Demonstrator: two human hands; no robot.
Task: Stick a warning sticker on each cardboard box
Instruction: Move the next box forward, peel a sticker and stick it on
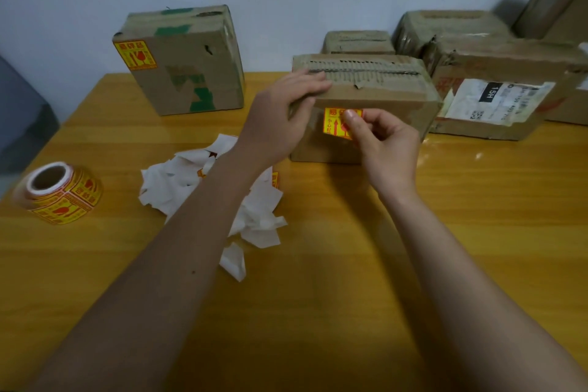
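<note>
Right hand (386,149) fingers (350,118) pinched on yellow warning sticker (334,122) against front of middle cardboard box (381,99), left hand (283,114) gripping its top corner, on wooden table (350,264) with one sticker roll (60,192), one stickered box (181,60), one pile of backing scraps (197,188), four boxes (496,86) behind.

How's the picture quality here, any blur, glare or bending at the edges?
Head view: even, soft indoor light with faint shadows under the forearms; a mild sheen on the table. The boxes at top right are smeared by blur, the sticker roll is slightly soft. Wide-angle bending curves the table edges. The sticker under the right hand reads clearly.
</note>
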